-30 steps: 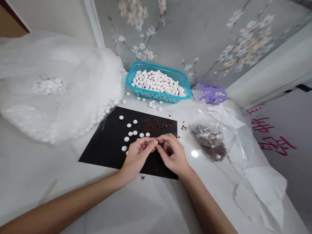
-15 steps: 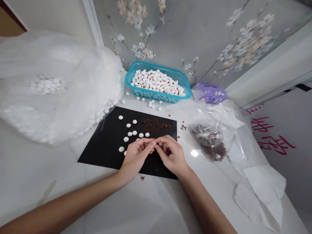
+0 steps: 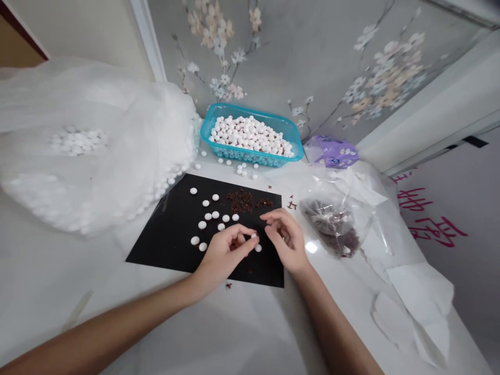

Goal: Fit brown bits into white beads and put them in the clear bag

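My left hand (image 3: 230,247) pinches a small white ball (image 3: 254,236) between thumb and fingertips, above a black sheet (image 3: 167,229). Just to the right, my right hand (image 3: 287,237) is apart from it, thumb and fingers separated, with nothing visible between them. Another white ball (image 3: 258,248) lies on the sheet between the hands. Several loose white balls (image 3: 208,216) are scattered left of my left hand. Beyond the hands, a pile of tiny reddish-brown pieces (image 3: 242,200) is spread on the sheet.
A blue basket (image 3: 252,152) full of white balls stands at the back. At the left bulges a large translucent bag (image 3: 117,172) of white balls. Right of the sheet lie a clear bag (image 3: 332,224) of brown pieces, a purple packet (image 3: 332,151) and white paper (image 3: 424,291).
My hands were together at the fingertips; my right hand has moved off to the right and its fingers have parted. The white ball now shows in my left fingertips.
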### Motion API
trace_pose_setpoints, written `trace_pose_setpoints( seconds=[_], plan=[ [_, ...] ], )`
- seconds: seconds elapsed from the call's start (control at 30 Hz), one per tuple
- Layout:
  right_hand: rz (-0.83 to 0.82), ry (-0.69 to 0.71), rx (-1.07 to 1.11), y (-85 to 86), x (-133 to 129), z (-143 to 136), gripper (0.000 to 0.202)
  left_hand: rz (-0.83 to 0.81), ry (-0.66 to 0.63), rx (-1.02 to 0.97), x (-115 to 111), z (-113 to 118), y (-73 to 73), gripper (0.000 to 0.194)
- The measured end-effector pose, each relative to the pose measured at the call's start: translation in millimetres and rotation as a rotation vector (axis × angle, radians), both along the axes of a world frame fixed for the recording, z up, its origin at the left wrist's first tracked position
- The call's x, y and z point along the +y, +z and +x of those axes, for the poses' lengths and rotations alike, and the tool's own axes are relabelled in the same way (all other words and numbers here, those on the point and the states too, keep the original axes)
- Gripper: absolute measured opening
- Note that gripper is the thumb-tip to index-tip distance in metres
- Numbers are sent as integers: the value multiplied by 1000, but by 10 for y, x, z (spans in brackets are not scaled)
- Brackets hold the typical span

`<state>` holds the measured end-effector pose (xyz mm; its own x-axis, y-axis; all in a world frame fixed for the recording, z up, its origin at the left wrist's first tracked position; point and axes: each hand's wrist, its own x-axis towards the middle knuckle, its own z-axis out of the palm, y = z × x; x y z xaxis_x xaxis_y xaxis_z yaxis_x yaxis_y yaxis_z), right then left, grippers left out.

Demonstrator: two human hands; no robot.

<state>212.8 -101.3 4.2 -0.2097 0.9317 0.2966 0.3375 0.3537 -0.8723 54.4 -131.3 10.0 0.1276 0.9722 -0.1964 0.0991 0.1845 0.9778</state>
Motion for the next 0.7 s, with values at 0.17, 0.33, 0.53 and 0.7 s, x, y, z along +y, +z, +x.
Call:
trace_pose_setpoints(
  seconds=[0.17, 0.33, 0.53, 0.7],
  plan=[
    [102, -82, -258, -87, 110, -1, 20, 198, -149, 545, 46, -93, 37, 24],
    [180, 48, -432, -91, 146, -24, 30, 302, -150, 771, 126, -153, 108, 27],
    [170, 114, -495, -86, 155, -27, 29, 335, 29, 744, 302, -350, 240, 28],
    [171, 118, -488, -88, 153, -46, 29, 457, 207, 813, 651, -695, 283, 25]
  ],
)
